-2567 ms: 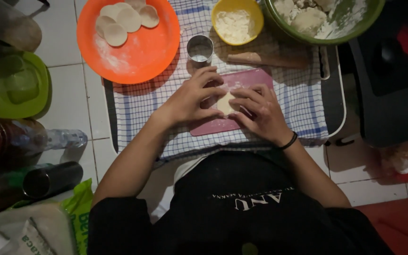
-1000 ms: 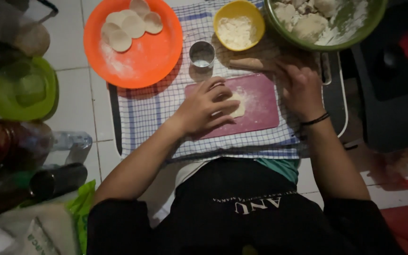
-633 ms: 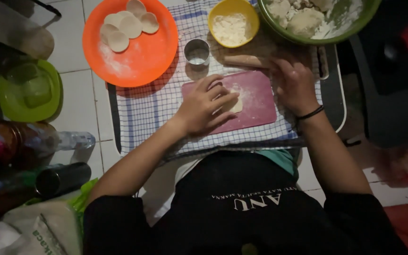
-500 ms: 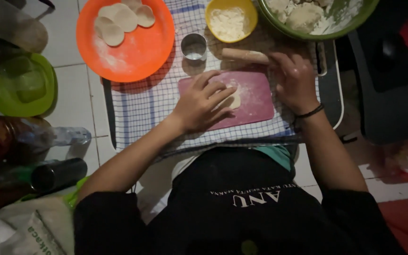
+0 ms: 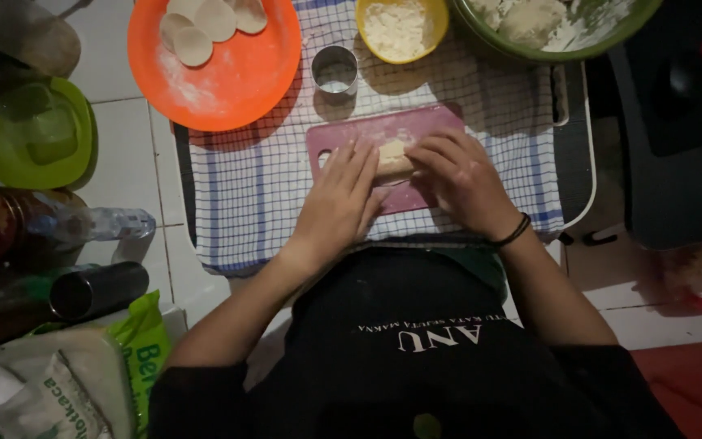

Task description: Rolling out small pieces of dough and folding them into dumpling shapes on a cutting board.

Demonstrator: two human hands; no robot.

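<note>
**Rolling pin under both palms on the pink board**

The rolling pin [image 5: 394, 160], a pale wooden cylinder, lies on the pink cutting board [image 5: 343, 138] with its long axis running left to right; only a short stretch of it shows between the hands. The left hand [image 5: 343, 199] rests flat on its left part, fingers straight and held close together, pointing away from the person. The right hand [image 5: 461, 179] covers its right part, fingers loosely bent and angled toward the left, knuckles raised. Neither hand closes around the pin; both press down on it from above. A dark band circles the right wrist. Whether any dough sits under the pin cannot be told.

The board is a thin rounded rectangle of pink plastic, dusted white, with a grip hole at its left end. It lies on a checked white-and-blue cloth [image 5: 245, 187] spread over a tray. On the far side stand a small metal ring cutter [image 5: 335, 69], a yellow bowl of flour [image 5: 401, 28], and a green bowl of dough lumps [image 5: 530, 24]. Far left, an orange plate [image 5: 229, 77] carries round flat dough discs [image 5: 192, 45] and smears of flour. At the left edge sits a green lidded dish [image 5: 34, 130].
</note>
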